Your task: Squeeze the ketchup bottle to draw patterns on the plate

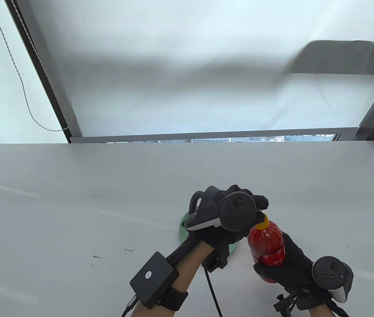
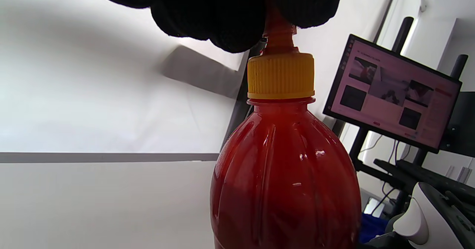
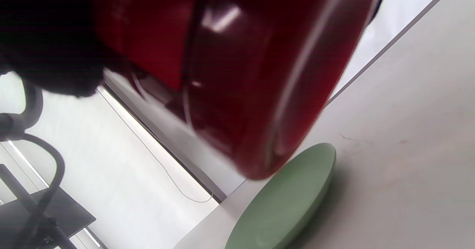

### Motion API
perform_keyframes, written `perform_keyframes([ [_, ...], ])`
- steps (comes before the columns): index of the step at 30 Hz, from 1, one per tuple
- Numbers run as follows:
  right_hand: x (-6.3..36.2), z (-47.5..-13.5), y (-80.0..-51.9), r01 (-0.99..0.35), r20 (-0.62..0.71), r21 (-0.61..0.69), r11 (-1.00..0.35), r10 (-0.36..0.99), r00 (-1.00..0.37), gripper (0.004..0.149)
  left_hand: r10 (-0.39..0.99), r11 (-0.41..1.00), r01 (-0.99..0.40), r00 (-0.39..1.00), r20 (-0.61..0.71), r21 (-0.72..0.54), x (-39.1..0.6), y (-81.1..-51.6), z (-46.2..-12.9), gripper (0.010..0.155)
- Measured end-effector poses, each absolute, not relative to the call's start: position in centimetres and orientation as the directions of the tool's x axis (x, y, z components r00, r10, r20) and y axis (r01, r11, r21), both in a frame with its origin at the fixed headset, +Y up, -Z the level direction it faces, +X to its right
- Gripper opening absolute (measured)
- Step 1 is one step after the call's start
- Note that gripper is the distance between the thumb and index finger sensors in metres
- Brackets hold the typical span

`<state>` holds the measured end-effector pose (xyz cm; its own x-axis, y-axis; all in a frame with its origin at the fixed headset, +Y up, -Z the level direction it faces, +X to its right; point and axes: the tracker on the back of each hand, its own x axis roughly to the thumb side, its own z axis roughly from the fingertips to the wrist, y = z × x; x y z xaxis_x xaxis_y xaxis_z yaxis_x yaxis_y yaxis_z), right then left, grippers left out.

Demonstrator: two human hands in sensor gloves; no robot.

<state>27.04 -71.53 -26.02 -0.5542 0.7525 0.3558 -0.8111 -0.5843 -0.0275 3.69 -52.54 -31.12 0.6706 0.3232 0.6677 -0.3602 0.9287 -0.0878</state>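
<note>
A red ketchup bottle [image 1: 267, 246] with a yellow cap [image 1: 262, 223] is held off the table by my right hand [image 1: 281, 269], which grips its lower body. It fills the left wrist view [image 2: 284, 178] and the right wrist view [image 3: 237, 67]. My left hand [image 1: 239, 211] reaches over its top, and its fingertips [image 2: 222, 19] pinch the red nozzle tip [image 2: 276, 33] above the yellow cap [image 2: 280, 76]. A green plate [image 1: 183, 228] lies on the table under my left hand, mostly hidden; it also shows in the right wrist view [image 3: 285, 204].
The white table [image 1: 75, 214] spreads to the left and far side, with small dark marks [image 1: 96, 257] at the left. A window frame [image 1: 206, 136] runs along its far edge. A monitor [image 2: 393, 93] on a stand shows in the left wrist view.
</note>
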Motion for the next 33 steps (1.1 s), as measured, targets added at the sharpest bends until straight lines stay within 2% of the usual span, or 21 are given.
perform_keyframes([
  [6, 27.0, -26.0, -71.6, -0.811, 0.355, -0.032, -0.585, 0.752, -0.556, 0.103, 0.389, 0.889, -0.451, 0.657, 0.646, -0.077, 2.8, -52.5, -31.2, 0.048],
  [9, 27.0, -26.2, -71.8, -0.805, 0.349, -0.029, -0.592, 0.749, -0.563, 0.103, 0.422, 0.862, -0.503, 0.636, 0.646, -0.068, 1.1, -52.0, -30.8, 0.046],
  [12, 27.0, -26.3, -71.9, -0.796, 0.342, -0.031, -0.604, 0.742, -0.576, 0.103, 0.423, 0.863, -0.503, 0.66, 0.621, -0.054, -1.7, -52.8, -30.5, 0.046],
  [16, 26.8, -26.4, -72.2, -0.787, 0.329, -0.025, -0.616, 0.739, -0.588, 0.103, 0.412, 0.888, -0.455, 0.724, 0.553, -0.066, -5.9, -56.0, -29.2, 0.047],
  [19, 26.6, -26.5, -72.2, -0.767, 0.332, -0.011, -0.642, 0.721, -0.608, 0.103, 0.397, 0.909, -0.405, 0.775, 0.491, -0.096, -8.7, -59.4, -27.7, 0.045],
  [24, 26.0, -26.6, -72.6, -0.694, 0.338, 0.006, -0.72, 0.654, -0.677, 0.103, 0.253, 0.967, -0.239, 0.884, 0.394, -0.085, -12.4, -66.4, -26.2, 0.044],
  [28, 25.4, -26.7, -72.3, -0.572, 0.35, -0.028, -0.82, 0.528, -0.774, 0.103, 0.291, 0.956, -0.284, 0.903, 0.318, -0.069, -15.0, -70.9, -26.2, 0.045],
  [30, 24.9, -26.7, -71.9, -0.474, 0.351, -0.046, -0.879, 0.43, -0.832, 0.103, 0.244, 0.969, -0.214, 0.916, 0.319, -0.127, -15.6, -71.2, -26.4, 0.045],
  [31, 24.5, -26.7, -71.7, -0.422, 0.351, -0.061, -0.905, 0.376, -0.857, 0.103, 0.214, 0.977, -0.195, 0.923, 0.32, -0.09, -16.1, -70.9, -26.4, 0.045],
  [33, 23.9, -26.7, -71.3, -0.314, 0.342, -0.065, -0.947, 0.274, -0.899, 0.103, 0.241, 0.971, -0.231, 0.92, 0.31, -0.069, -16.8, -70.8, -26.5, 0.045],
])
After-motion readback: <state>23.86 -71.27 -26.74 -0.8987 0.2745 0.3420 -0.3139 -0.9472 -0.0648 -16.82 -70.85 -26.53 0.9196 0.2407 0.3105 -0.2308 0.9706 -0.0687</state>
